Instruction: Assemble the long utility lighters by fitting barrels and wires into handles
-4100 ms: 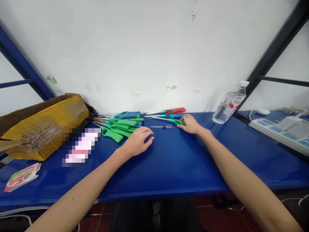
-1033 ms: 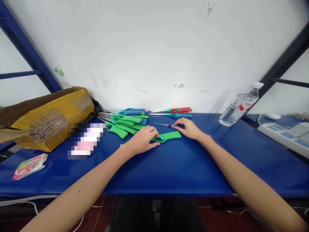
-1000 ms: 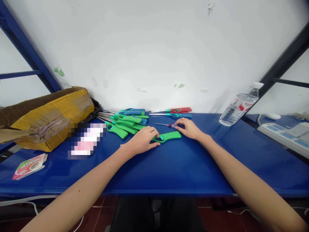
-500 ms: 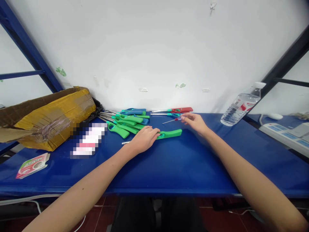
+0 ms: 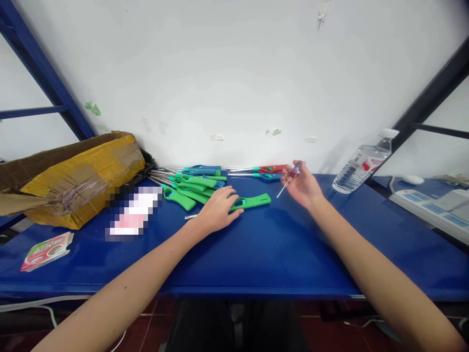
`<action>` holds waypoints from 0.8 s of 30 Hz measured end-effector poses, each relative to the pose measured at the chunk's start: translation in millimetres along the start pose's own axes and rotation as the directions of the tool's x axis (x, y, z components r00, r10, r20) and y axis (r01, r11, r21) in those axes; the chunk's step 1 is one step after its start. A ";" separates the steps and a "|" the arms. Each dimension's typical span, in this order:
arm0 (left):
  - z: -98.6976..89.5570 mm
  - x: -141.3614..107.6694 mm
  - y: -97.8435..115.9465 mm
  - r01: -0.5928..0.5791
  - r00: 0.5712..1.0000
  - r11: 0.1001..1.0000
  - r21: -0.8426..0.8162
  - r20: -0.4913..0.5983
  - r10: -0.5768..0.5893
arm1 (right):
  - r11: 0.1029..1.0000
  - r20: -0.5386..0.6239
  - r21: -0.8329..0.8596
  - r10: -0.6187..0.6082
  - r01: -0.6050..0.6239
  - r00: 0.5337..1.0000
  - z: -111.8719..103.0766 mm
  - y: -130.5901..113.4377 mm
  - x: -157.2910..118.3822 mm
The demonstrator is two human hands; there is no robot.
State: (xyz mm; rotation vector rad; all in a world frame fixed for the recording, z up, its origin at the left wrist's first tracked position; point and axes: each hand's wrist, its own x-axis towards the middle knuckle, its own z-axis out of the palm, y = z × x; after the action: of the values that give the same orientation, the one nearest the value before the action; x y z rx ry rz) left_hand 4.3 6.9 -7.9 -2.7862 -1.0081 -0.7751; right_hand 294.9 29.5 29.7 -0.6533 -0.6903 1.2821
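A green long-nosed lighter (image 5: 252, 201) lies on the blue table (image 5: 256, 254) in front of me. My left hand (image 5: 218, 211) rests on its metal-tube end and pins it down. My right hand (image 5: 303, 187) is raised a little above the table and holds a small screwdriver (image 5: 287, 179) with a red and clear handle, its tip pointing down-left toward the lighter. Behind my left hand lies a pile of green and blue lighters (image 5: 188, 185). A red lighter (image 5: 264, 168) and a blue one lie by the wall.
A torn cardboard box wrapped in yellow tape (image 5: 62, 178) sits at the left, with a blurred packet (image 5: 132, 214) and a small red-green packet (image 5: 46, 251) near it. A water bottle (image 5: 362, 162) stands at the right; a power strip (image 5: 428, 210) lies beyond it.
My right hand picked the screwdriver off the table and lifted it, tilting the tip downward. My left hand stayed on the green lighter, which shifted slightly.
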 end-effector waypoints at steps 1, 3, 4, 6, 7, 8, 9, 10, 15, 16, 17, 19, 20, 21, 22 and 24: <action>0.0 -0.7 -0.5 0.005 1.000 1.000 0.007 0.012 -0.005 | 1.000 0.044 0.026 0.014 -0.015 0.999 4.0 -1.2 -3.9; 0.3 -1.7 -1.1 0.017 0.999 1.000 0.021 0.039 -0.017 | 0.999 0.137 0.000 0.047 -0.047 0.989 11.0 -3.3 -12.3; 0.4 -2.0 -1.1 0.021 0.998 0.999 0.024 0.053 -0.023 | 0.997 0.175 -0.051 0.058 -0.049 0.983 13.9 -4.1 -16.3; 0.7 -2.2 -0.7 0.030 0.996 0.999 0.023 0.078 -0.032 | 0.987 0.208 -0.158 0.063 -0.030 0.976 18.4 -4.7 -22.6; 0.7 -2.2 -0.4 0.033 0.996 0.999 0.019 0.086 -0.034 | 0.980 0.217 -0.199 0.061 -0.017 0.974 20.0 -4.4 -24.6; 0.7 -2.2 0.0 0.033 0.995 0.999 0.013 0.092 -0.034 | 0.974 0.222 -0.229 0.059 -0.007 0.973 21.3 -3.8 -25.9; 0.6 -2.2 0.4 0.031 0.995 1.000 0.005 0.094 -0.031 | 0.968 0.225 -0.251 0.058 0.000 0.973 22.2 -2.8 -26.4; 0.5 -2.3 0.8 0.027 0.995 1.000 -0.004 0.095 -0.027 | 0.964 0.226 -0.267 0.058 0.005 0.972 22.9 -1.6 -26.2; -0.7 -2.8 2.8 0.012 0.994 0.999 -0.043 0.105 -0.007 | 0.953 0.182 -0.304 0.064 -0.006 0.981 20.8 5.8 -19.5; -1.1 -2.8 3.3 0.013 0.995 0.999 -0.049 0.104 -0.008 | 0.952 0.170 -0.306 0.065 -0.010 0.983 19.4 7.0 -17.7; -1.6 -2.8 3.8 0.015 0.995 0.998 -0.054 0.102 -0.009 | 0.949 0.160 -0.315 0.064 -0.010 0.985 17.8 8.0 -16.1; -2.7 -2.5 4.9 0.014 0.995 0.998 -0.060 0.097 -0.008 | 0.931 0.149 -0.366 0.039 0.018 0.988 14.3 9.3 -13.2; -3.3 -2.3 5.4 0.012 0.995 0.998 -0.061 0.095 -0.006 | 0.915 0.148 -0.401 0.015 0.046 0.989 12.7 9.6 -12.0; -3.9 -2.1 5.8 0.011 0.996 0.998 -0.061 0.095 -0.005 | 0.897 0.149 -0.435 -0.014 0.078 0.989 11.5 9.7 -11.1; -4.5 -1.9 6.2 0.009 0.995 0.998 -0.062 0.095 -0.003 | 0.880 0.152 -0.461 -0.047 0.113 0.987 10.7 9.7 -10.5; -5.3 -1.6 6.7 0.010 0.995 0.998 -0.068 0.096 -0.003 | 0.862 0.152 -0.478 -0.107 0.168 0.982 10.9 9.4 -10.5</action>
State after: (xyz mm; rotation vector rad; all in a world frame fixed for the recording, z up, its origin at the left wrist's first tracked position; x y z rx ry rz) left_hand 5.1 -0.6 -3.5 -2.9058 -1.0249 -0.6952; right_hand 279.1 21.4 28.4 -0.9234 -1.1646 1.0194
